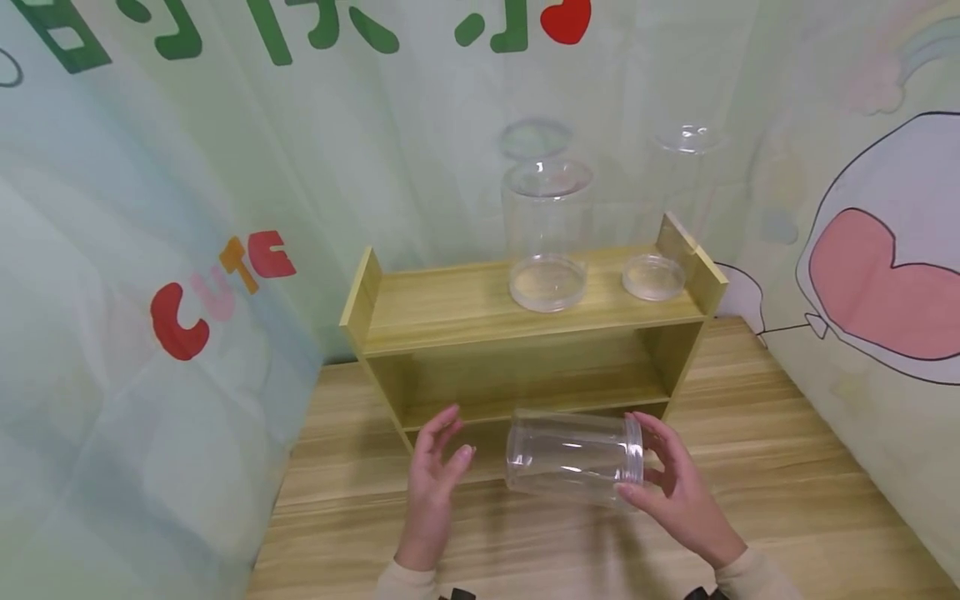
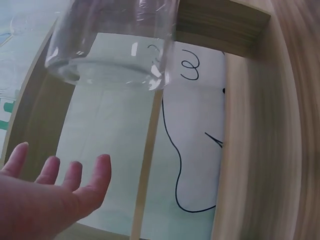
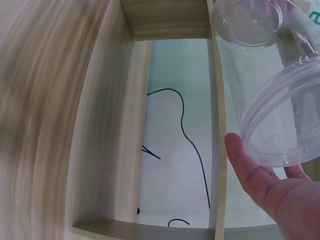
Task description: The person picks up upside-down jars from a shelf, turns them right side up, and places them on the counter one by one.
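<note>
A clear plastic jar (image 1: 572, 458) is held sideways in front of the wooden shelf, above the tabletop. My right hand (image 1: 678, 492) grips its threaded rim end between thumb and fingers; in the right wrist view the ridged rim (image 3: 280, 110) rests against the fingers. My left hand (image 1: 435, 492) stands off the jar's other end with a gap between, its fingers loosely spread and holding nothing. From the left wrist, the base of the jar (image 2: 110, 50) shows beyond the raised fingers (image 2: 101, 175).
On top of the two-tier wooden shelf (image 1: 450, 304) stand two more clear jars, one in the middle (image 1: 547, 242) and one at the right (image 1: 654, 279). A wood-grain table (image 1: 345, 500) lies beneath. Printed cloth walls (image 1: 225, 150) enclose the back and sides.
</note>
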The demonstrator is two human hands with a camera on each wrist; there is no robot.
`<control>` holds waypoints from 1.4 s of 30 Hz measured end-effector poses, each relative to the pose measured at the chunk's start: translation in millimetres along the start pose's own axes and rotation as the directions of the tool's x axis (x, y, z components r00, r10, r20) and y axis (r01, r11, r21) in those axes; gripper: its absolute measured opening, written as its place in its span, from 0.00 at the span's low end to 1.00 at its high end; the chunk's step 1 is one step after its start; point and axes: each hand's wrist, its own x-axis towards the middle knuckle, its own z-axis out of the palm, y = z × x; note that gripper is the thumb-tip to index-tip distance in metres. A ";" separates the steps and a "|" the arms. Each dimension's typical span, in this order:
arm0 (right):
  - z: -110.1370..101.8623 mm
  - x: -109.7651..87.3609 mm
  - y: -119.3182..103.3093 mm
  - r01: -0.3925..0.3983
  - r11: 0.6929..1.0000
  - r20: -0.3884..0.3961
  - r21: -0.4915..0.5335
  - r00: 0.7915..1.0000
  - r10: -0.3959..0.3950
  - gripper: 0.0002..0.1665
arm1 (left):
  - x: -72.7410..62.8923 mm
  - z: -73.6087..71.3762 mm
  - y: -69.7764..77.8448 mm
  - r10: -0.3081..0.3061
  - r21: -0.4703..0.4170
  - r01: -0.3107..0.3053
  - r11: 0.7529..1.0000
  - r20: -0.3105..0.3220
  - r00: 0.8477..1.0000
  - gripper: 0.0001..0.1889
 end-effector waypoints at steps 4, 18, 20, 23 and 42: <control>-3.2 -0.2 2.3 -0.007 0.999 0.034 -0.033 0.999 0.008 0.50 | 1.9 -4.2 5.4 0.009 0.038 -0.008 0.999 -0.016 1.000 0.26; -12.2 7.1 -0.1 0.019 0.991 0.078 -0.133 0.997 -0.009 0.52 | 15.9 -11.9 25.8 0.164 0.077 -0.162 0.984 -0.020 0.986 0.27; -13.2 6.9 0.4 0.031 0.989 0.077 -0.147 0.997 -0.019 0.53 | 18.1 -13.7 27.6 0.211 0.081 -0.209 0.975 -0.020 0.977 0.27; -13.8 7.2 1.9 0.053 0.985 0.085 -0.166 0.996 -0.040 0.53 | 21.7 -17.5 31.7 0.270 0.079 -0.268 0.960 -0.025 0.962 0.26; -9.2 12.2 7.7 0.219 0.864 0.193 -0.453 0.970 -0.144 0.50 | 43.7 -38.1 60.5 0.412 0.150 -0.401 0.904 -0.046 0.910 0.27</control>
